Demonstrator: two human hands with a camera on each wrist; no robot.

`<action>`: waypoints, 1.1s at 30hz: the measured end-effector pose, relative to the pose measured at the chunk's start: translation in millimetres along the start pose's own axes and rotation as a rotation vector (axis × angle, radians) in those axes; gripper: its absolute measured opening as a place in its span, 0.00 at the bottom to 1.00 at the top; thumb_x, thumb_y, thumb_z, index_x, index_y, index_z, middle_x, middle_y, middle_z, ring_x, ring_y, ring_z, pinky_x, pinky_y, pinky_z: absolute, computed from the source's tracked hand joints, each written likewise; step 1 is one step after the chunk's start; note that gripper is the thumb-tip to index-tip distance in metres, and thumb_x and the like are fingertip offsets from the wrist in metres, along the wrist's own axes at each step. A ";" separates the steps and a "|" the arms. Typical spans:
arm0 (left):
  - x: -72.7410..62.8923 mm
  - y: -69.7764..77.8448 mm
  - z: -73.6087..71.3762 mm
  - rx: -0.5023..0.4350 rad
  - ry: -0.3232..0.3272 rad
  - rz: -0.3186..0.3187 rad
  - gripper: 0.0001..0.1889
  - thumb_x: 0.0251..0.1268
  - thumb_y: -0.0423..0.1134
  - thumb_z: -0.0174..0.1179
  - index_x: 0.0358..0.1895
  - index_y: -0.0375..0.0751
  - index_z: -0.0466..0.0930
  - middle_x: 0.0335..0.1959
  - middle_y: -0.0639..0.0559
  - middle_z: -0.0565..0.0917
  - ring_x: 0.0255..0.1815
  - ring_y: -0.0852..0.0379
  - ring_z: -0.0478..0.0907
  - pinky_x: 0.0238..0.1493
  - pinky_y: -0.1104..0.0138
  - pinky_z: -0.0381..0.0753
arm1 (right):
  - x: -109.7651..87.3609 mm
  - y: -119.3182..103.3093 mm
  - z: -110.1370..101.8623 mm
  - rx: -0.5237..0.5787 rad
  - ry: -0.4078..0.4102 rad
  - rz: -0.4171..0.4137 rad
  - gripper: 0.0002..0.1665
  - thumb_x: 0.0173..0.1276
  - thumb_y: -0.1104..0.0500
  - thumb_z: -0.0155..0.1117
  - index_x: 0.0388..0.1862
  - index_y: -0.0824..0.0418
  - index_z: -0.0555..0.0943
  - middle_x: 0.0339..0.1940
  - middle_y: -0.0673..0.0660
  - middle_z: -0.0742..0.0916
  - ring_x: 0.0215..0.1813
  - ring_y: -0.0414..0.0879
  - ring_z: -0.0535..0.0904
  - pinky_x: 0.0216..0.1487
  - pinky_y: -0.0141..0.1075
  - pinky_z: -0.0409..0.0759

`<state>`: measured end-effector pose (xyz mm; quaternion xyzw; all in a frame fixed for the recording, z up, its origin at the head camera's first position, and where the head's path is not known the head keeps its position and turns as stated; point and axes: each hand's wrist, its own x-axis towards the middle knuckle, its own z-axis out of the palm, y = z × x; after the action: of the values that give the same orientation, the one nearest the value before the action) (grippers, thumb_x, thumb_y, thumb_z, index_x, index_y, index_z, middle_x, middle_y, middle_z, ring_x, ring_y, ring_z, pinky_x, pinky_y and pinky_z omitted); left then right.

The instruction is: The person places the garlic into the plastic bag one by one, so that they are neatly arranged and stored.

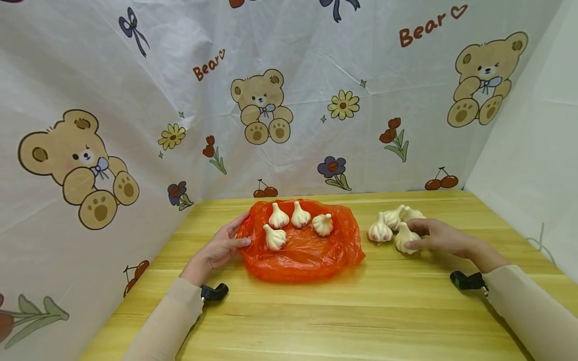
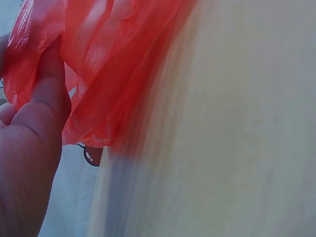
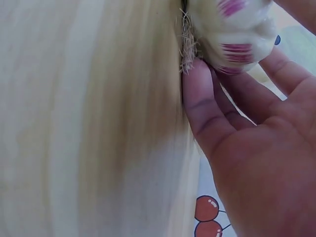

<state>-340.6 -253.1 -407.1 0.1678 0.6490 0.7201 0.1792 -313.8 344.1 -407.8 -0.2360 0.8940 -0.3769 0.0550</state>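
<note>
A red plastic bag [image 1: 300, 263] lies spread open on the table, with several white garlic bulbs, one of them [image 1: 278, 215] near the back, resting in it. My left hand [image 1: 222, 245] pinches the bag's left edge; the left wrist view shows the thumb [image 2: 49, 84] pressed against the film. To the right of the bag sits a small group of garlic bulbs [image 1: 380, 229]. My right hand [image 1: 444, 239] has its thumb and fingers around the nearest garlic bulb [image 1: 405, 239] of that group. In the right wrist view this bulb shows purple streaks and dry roots, low by the tabletop.
The wooden table [image 1: 316, 321] meets a bear-printed cloth [image 1: 298, 165] at the back and left. A plain white wall [image 1: 537, 150] stands on the right, with a thin cord [image 1: 542, 245] near the table edge. Each wrist wears a black device [image 1: 214, 292].
</note>
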 end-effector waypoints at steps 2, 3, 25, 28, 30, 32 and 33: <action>-0.3 -0.4 -0.2 -0.001 0.001 0.002 0.49 0.68 0.21 0.61 0.85 0.54 0.45 0.86 0.44 0.48 0.70 0.50 0.73 0.59 0.61 0.86 | 0.7 0.9 0.5 0.024 -0.019 -0.006 0.20 0.70 0.54 0.72 0.55 0.62 0.79 0.49 0.57 0.84 0.47 0.36 0.76 0.48 0.28 0.77; -0.6 -0.6 -0.2 -0.005 0.003 0.000 0.49 0.68 0.21 0.60 0.85 0.54 0.46 0.86 0.44 0.48 0.70 0.51 0.73 0.59 0.61 0.86 | 1.0 1.4 0.5 0.033 -0.025 -0.005 0.20 0.70 0.55 0.72 0.54 0.62 0.79 0.48 0.57 0.84 0.46 0.36 0.76 0.48 0.28 0.77; -1.6 0.1 1.4 -0.035 0.010 -0.005 0.49 0.67 0.22 0.62 0.85 0.55 0.48 0.85 0.44 0.51 0.68 0.51 0.75 0.58 0.61 0.86 | -0.1 -12.7 -12.2 0.022 0.028 0.031 0.36 0.74 0.53 0.67 0.72 0.70 0.70 0.68 0.73 0.79 0.65 0.58 0.79 0.52 0.24 0.79; -1.4 -0.2 0.6 -0.028 0.000 0.003 0.49 0.68 0.22 0.62 0.85 0.55 0.47 0.85 0.43 0.50 0.68 0.51 0.75 0.58 0.61 0.86 | 0.8 -20.4 -13.3 -0.002 0.034 0.042 0.41 0.74 0.50 0.67 0.76 0.72 0.66 0.73 0.76 0.73 0.71 0.70 0.72 0.55 0.22 0.77; -1.1 -0.3 -0.1 -0.022 -0.010 0.010 0.49 0.68 0.21 0.61 0.85 0.54 0.45 0.86 0.42 0.48 0.68 0.52 0.75 0.58 0.61 0.86 | 2.8 -24.9 -12.9 -0.008 0.036 0.046 0.42 0.74 0.49 0.66 0.76 0.71 0.65 0.74 0.76 0.73 0.72 0.71 0.71 0.55 0.22 0.77; -0.5 -0.3 -0.7 -0.013 -0.017 0.015 0.49 0.69 0.21 0.61 0.85 0.53 0.44 0.86 0.41 0.47 0.68 0.52 0.75 0.58 0.61 0.86 | 5.7 -28.8 -11.7 -0.002 0.038 0.043 0.41 0.75 0.49 0.66 0.76 0.70 0.66 0.74 0.75 0.74 0.71 0.68 0.73 0.55 0.22 0.78; -0.3 -0.3 -0.8 -0.013 -0.015 0.013 0.49 0.68 0.21 0.61 0.85 0.54 0.45 0.86 0.42 0.48 0.68 0.52 0.75 0.58 0.61 0.86 | 7.4 -30.8 -10.9 0.003 0.037 0.038 0.39 0.75 0.49 0.66 0.75 0.68 0.67 0.73 0.72 0.75 0.71 0.64 0.74 0.55 0.23 0.79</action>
<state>-340.7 -253.9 -407.5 0.1763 0.6420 0.7240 0.1804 -311.6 329.1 -377.9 -0.2118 0.8986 -0.3816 0.0462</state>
